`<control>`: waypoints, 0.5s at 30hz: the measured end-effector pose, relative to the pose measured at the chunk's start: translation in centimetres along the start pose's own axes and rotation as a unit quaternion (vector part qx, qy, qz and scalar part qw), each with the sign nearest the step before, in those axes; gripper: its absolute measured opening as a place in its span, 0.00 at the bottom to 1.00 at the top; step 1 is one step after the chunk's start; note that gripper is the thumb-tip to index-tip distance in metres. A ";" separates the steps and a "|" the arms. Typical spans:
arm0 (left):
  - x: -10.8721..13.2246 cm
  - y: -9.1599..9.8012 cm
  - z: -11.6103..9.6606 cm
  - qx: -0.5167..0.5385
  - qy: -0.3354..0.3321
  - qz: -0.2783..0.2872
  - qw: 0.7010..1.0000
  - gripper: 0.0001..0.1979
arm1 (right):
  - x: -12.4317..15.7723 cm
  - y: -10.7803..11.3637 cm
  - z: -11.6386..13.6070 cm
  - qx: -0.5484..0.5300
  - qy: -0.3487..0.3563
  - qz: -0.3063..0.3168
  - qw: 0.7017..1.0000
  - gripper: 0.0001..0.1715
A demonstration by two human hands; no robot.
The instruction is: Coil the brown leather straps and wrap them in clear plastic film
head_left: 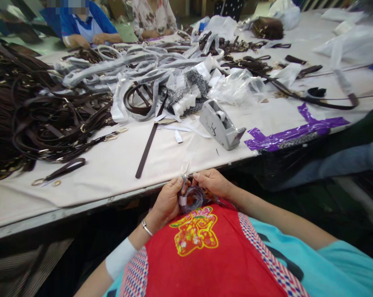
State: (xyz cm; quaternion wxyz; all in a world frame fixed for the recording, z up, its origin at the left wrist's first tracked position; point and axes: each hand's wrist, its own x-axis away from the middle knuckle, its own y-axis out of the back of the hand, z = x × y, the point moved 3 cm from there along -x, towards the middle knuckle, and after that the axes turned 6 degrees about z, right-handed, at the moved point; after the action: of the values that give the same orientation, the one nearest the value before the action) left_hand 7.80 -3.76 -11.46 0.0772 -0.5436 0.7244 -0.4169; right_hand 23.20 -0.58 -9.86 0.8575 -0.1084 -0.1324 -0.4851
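- Head view: the left hand (167, 199) is closed on a coiled, plastic-wrapped strap (197, 198), held in front of the red apron (195, 272), near the table (112, 179) edge.
- The right hand (213, 181) pinches the same coil at its upper side; its farther fingertips are hidden.
- Beyond the hands, on the table, stand a gray tape dispenser (219, 128) and, left of it, a dark strip (147, 152).

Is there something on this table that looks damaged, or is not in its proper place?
The purple tape along the table edge, right of the grey tape dispenser, looks odd: its strips cross unevenly and are crumpled, perhaps as a makeshift patch. No spill stands out.
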 end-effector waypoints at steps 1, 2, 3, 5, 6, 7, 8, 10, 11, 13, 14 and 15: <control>0.0 -0.1 0.0 0.001 0.004 0.000 1.000 0.17 | 0.0 0.1 -0.1 -0.003 0.004 0.004 1.000 0.36; 0.0 -0.1 -0.1 0.001 0.008 -0.002 1.000 0.17 | -0.1 0.1 -0.2 -0.004 0.009 0.008 1.000 0.36; 0.0 -0.1 -0.1 -0.001 0.013 -0.005 1.000 0.17 | -0.1 0.1 -0.3 -0.005 0.014 0.012 1.000 0.36; 0.1 -0.1 -0.2 -0.006 0.020 -0.009 1.000 0.18 | -0.1 0.2 -0.7 -0.008 0.023 0.015 1.000 0.36; 0.1 -0.1 -0.2 -0.009 0.021 -0.007 1.000 0.18 | -0.1 0.2 -0.8 -0.012 0.028 0.015 0.999 0.36; 0.0 -0.2 -0.2 -0.013 0.022 -0.003 1.000 0.18 | -0.1 0.2 -1.0 -0.018 0.033 0.015 0.999 0.35; 0.0 -0.2 -0.2 -0.016 0.022 0.001 1.000 0.19 | -0.1 0.2 -1.0 -0.025 0.038 0.015 0.999 0.35; -0.1 -0.2 -0.1 -0.021 0.022 0.007 1.000 0.19 | -0.1 0.2 -0.9 -0.030 0.054 0.019 0.998 0.34; -0.2 -0.2 -0.1 -0.024 0.024 0.007 0.999 0.19 | -0.2 0.2 -0.8 -0.020 0.064 0.021 0.998 0.34; -0.3 -0.2 0.0 -0.030 0.024 -0.003 0.999 0.19 | -0.3 0.4 -0.4 0.021 0.083 0.026 0.996 0.33; -0.3 -0.2 0.1 -0.035 0.021 -0.013 0.999 0.19 | -0.3 0.6 -0.2 0.050 0.088 0.029 0.994 0.32; -0.2 -0.1 0.1 -0.044 0.016 -0.026 0.999 0.19 | -0.3 0.8 -0.1 0.078 0.088 0.031 0.993 0.31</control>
State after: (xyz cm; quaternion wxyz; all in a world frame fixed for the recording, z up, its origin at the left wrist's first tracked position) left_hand 8.01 -3.61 -11.52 0.0308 -0.5581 0.7288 -0.3954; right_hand 23.71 0.05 -10.13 0.8864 -0.0024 -0.0904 -0.4540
